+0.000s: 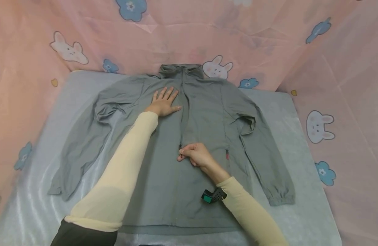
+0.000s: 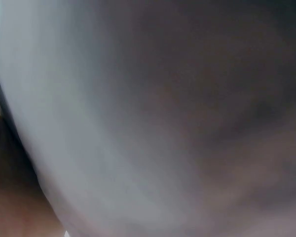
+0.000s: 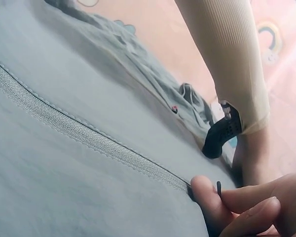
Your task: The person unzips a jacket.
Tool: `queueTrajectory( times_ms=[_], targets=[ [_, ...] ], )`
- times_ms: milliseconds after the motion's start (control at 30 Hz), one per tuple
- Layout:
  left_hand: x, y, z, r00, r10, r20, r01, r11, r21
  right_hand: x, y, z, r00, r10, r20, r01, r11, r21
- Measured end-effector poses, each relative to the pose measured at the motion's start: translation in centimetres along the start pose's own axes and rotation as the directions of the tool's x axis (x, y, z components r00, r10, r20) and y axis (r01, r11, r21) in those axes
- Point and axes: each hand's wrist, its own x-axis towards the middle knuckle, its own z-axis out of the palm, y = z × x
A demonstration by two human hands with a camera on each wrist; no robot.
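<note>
A grey zip jacket lies spread front up, collar at the far end. My left hand rests on its chest, fingers spread, left of the front zipper. Lower down, my right hand pinches the dark zipper pull between thumb and curled fingers. In the right wrist view, the zipper's tape runs up to the fingers, and a thin black tab sticks up between them. The left wrist view shows only blurred grey and dark shapes close to the lens.
The jacket lies on a pale blue-grey cloth surface. Its sleeves stretch out to both sides. A red-tabbed pocket zipper sits right of my right hand. Pink printed curtains hang behind and at the sides.
</note>
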Motion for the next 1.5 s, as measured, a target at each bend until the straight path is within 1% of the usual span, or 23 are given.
queueTrajectory(
  times_ms=[67, 100, 167, 267, 333, 400, 567, 733, 1033, 1233, 1333, 1433, 1500],
  targets=[
    [0.1, 0.1, 0.0, 1.0, 0.004, -0.002, -0.004, 1.0, 0.002, 0.0, 0.0, -0.1, 1.0, -0.001, -0.005, 0.001, 1.0, 0.0],
    [0.2, 0.1, -0.1, 1.0, 0.006, -0.003, -0.006, 1.0, 0.003, -0.3, -0.4, -0.1, 1.0, -0.002, -0.005, 0.002, 1.0, -0.003],
    [0.7, -0.1, -0.1, 1.0, 0.001, 0.002, -0.001, 1.0, 0.008, -0.3, -0.4, -0.1, 1.0, -0.005, -0.003, 0.005, 1.0, -0.008],
    [1.1, -0.2, -0.1, 1.0, 0.005, 0.002, -0.005, 1.0, 0.016, -0.4, -0.4, 0.0, 1.0, -0.004, 0.005, 0.004, 1.0, -0.012],
    [1.1, -0.2, -0.2, 1.0, 0.012, 0.006, -0.012, 1.0, 0.004, -0.2, 0.1, -0.1, 1.0, -0.008, 0.003, 0.008, 1.0, -0.012],
    [0.8, 0.0, -0.3, 1.0, 0.022, 0.005, -0.022, 1.0, -0.002, -0.4, 0.2, -0.1, 1.0, -0.008, 0.007, 0.008, 1.0, -0.008],
    [0.4, 0.1, -0.1, 1.0, 0.005, -0.008, -0.005, 1.0, 0.004, -0.8, 0.4, 0.1, 0.999, -0.012, 0.031, 0.012, 1.0, -0.011],
    [0.3, 0.0, 0.2, 1.0, 0.011, -0.005, -0.011, 1.0, -0.006, -1.0, 0.6, 0.3, 0.999, 0.013, 0.034, -0.013, 1.0, 0.002],
    [0.2, -0.2, 0.2, 1.0, 0.011, -0.006, -0.011, 1.0, -0.008, -0.6, 0.9, 0.5, 0.999, -0.002, 0.033, 0.003, 1.0, -0.017],
    [0.1, -0.4, 0.0, 1.0, 0.019, -0.001, -0.019, 1.0, -0.007, -0.3, 0.6, 0.5, 0.999, 0.006, 0.04, -0.006, 1.0, -0.013],
    [-0.1, -0.6, -0.3, 1.0, 0.02, -0.007, -0.02, 1.0, -0.017, 0.0, 0.4, 0.6, 0.999, -0.011, 0.037, 0.012, 1.0, -0.006],
    [-0.2, -0.3, -0.1, 1.0, 0.022, -0.02, -0.023, 0.999, -0.032, 0.1, 0.5, 0.4, 0.999, -0.027, 0.035, 0.028, 1.0, -0.008],
    [-0.3, 0.3, 0.5, 0.999, 0.033, -0.033, -0.035, 0.998, -0.048, -0.2, 0.9, 0.0, 0.999, -0.024, 0.035, 0.025, 0.999, -0.022]
  ],
)
